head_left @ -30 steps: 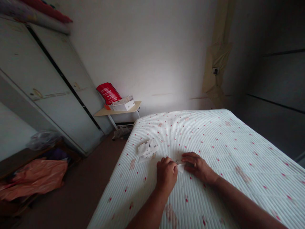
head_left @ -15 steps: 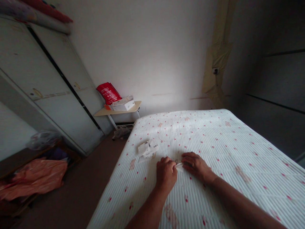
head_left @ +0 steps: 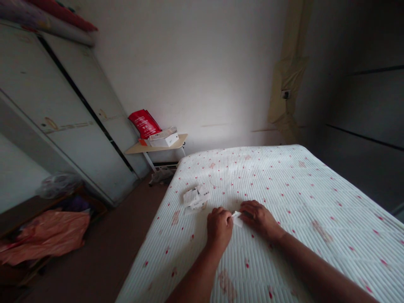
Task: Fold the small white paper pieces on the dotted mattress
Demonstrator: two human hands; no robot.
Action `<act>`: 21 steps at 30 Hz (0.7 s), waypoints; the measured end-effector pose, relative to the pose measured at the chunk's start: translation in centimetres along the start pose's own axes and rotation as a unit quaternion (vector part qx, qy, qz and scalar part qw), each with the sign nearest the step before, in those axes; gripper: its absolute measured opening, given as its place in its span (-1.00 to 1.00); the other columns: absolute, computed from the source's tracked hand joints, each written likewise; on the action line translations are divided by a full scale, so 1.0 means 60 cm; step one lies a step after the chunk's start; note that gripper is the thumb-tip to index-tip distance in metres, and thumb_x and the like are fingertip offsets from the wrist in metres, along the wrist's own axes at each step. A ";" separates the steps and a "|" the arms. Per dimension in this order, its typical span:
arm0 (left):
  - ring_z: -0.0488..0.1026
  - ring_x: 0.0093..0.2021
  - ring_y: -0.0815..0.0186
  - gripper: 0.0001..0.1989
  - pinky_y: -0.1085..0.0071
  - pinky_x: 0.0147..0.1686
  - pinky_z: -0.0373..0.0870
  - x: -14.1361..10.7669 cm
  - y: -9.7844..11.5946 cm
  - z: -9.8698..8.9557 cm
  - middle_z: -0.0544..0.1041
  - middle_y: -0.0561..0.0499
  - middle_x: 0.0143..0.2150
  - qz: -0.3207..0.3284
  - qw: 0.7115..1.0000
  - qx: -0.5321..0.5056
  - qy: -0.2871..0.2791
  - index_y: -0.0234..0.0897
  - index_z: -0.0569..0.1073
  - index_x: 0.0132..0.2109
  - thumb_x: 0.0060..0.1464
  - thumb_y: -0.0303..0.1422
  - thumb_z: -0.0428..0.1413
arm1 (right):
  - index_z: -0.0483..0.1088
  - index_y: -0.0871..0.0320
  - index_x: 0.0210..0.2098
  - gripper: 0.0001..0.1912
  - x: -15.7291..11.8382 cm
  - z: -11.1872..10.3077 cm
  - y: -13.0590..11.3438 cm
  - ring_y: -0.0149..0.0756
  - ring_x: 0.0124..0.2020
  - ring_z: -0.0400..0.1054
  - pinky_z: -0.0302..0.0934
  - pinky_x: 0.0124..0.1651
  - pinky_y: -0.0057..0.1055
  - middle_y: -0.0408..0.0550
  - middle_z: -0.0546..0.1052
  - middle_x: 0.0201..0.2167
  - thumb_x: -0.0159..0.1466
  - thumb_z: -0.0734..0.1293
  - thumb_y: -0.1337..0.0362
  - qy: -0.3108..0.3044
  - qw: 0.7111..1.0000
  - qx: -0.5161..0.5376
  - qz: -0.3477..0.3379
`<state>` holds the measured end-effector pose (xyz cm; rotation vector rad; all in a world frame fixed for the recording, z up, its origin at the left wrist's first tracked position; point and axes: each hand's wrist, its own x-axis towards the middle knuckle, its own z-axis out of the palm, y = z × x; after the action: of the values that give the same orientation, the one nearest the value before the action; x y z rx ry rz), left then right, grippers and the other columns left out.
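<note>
1. Two bare forearms reach away from the near edge over the bed (head_left: 268, 181), whose pale ribbed cover is dotted with red.
2. The left forearm (head_left: 196, 271) rises from the near edge, slanting far and slightly right; its wrist is nearly straight and its back faces up.
3. The left hand (head_left: 219, 226) is curled almost into a fist, knuckles up, thumb side turned right, grasping a white paper slip (head_left: 237, 219) at the slip's left end.
4. The right forearm (head_left: 318, 256) comes in from the near right corner and slants far and left, low over the cover.
5. The right hand (head_left: 258, 219) lies palm down with bent fingers pointing left, at the slip's right side; its fingertips are shaded, so I cannot tell whether they pinch the paper or only touch it.
6. The slip sits between the hands, just above or on the cover.
7. A loose paper pile (head_left: 196, 198) lies far and left of the left hand, on the bed.
8. Far left, a small bench (head_left: 135, 148) carries a red bag (head_left: 145, 123) and a white box (head_left: 170, 140).
</note>
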<state>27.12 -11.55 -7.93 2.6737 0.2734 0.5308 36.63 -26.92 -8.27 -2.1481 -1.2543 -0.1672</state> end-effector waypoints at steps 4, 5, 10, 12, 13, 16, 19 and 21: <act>0.37 -0.28 0.30 -0.86 0.42 -0.23 0.21 0.000 -0.007 0.005 0.48 0.01 -0.39 0.002 0.998 -0.049 0.029 -0.27 0.45 -0.43 -0.02 -0.53 0.03 | 0.43 0.16 -0.19 -0.77 -0.002 0.002 -0.001 -0.15 -0.10 0.31 0.21 -0.06 -0.24 0.06 0.47 -0.14 0.15 0.30 0.27 -0.005 1.000 0.005 0.015; 0.37 -0.28 0.30 -0.86 0.42 -0.24 0.22 0.000 -0.008 0.006 0.48 0.01 -0.39 0.003 0.997 -0.062 0.036 -0.27 0.45 -0.42 -0.02 -0.53 0.03 | 0.44 0.16 -0.20 -0.77 -0.002 0.002 -0.001 -0.14 -0.10 0.30 0.21 -0.06 -0.23 0.06 0.47 -0.13 0.14 0.31 0.27 -0.010 1.000 0.006 0.019; 0.41 -0.31 0.33 -0.85 0.44 -0.27 0.28 -0.002 -0.009 0.008 0.50 0.01 -0.38 0.020 0.991 -0.125 0.045 -0.27 0.45 -0.37 0.02 -0.50 -0.01 | 0.41 0.17 -0.27 -0.82 0.000 -0.002 -0.005 -0.19 -0.19 0.32 0.20 -0.12 -0.28 0.02 0.48 -0.25 0.14 0.29 0.26 -0.002 0.996 0.063 0.063; 0.42 -0.32 0.33 -0.85 0.43 -0.26 0.31 -0.003 -0.009 0.008 0.51 0.01 -0.38 0.022 0.988 -0.144 0.046 -0.27 0.45 -0.34 0.03 -0.50 -0.01 | 0.39 0.16 -0.29 -0.84 -0.001 -0.004 -0.008 -0.23 -0.23 0.32 0.20 -0.16 -0.33 -0.01 0.47 -0.28 0.14 0.28 0.26 0.010 0.989 0.115 0.089; 0.43 -0.29 0.32 -0.86 0.41 -0.24 0.32 -0.003 -0.009 0.008 0.51 0.00 -0.36 0.024 0.986 -0.154 0.051 -0.27 0.45 -0.32 0.03 -0.50 0.00 | 0.38 0.15 -0.30 -0.85 -0.002 -0.005 -0.009 -0.25 -0.25 0.32 0.20 -0.19 -0.36 -0.03 0.46 -0.30 0.14 0.28 0.25 0.014 0.984 0.144 0.103; 0.43 -0.15 0.27 -0.89 0.32 -0.10 0.34 -0.003 -0.011 0.011 0.51 -0.06 -0.22 0.042 0.979 -0.182 0.087 -0.27 0.46 -0.31 -0.01 -0.48 0.04 | 0.35 0.15 -0.35 -0.88 -0.004 -0.004 -0.014 -0.35 -0.40 0.28 0.16 -0.34 -0.45 -0.12 0.40 -0.43 0.16 0.26 0.23 0.016 0.963 0.228 0.140; 0.41 -0.09 0.24 -0.92 0.27 -0.05 0.34 -0.003 -0.012 0.014 0.49 -0.10 -0.15 0.055 0.975 -0.190 0.100 -0.28 0.46 -0.36 -0.02 -0.48 0.07 | 0.32 0.15 -0.39 -0.86 -0.006 0.001 -0.017 -0.42 -0.50 0.19 0.07 -0.45 -0.49 -0.20 0.31 -0.54 0.16 0.26 0.20 0.012 0.944 0.291 0.156; 0.42 -0.09 0.24 -0.92 0.26 -0.05 0.35 -0.003 -0.012 0.014 0.49 -0.10 -0.15 0.055 0.975 -0.191 0.098 -0.28 0.46 -0.37 -0.02 -0.47 0.06 | 0.29 0.16 -0.41 -0.84 -0.006 0.004 -0.018 -0.44 -0.52 0.15 0.04 -0.46 -0.50 -0.22 0.27 -0.56 0.16 0.27 0.18 0.011 0.932 0.326 0.161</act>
<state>27.22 -11.25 -8.99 2.2749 0.0677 0.7959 35.54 -26.68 -8.10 -1.7151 -0.7725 0.3246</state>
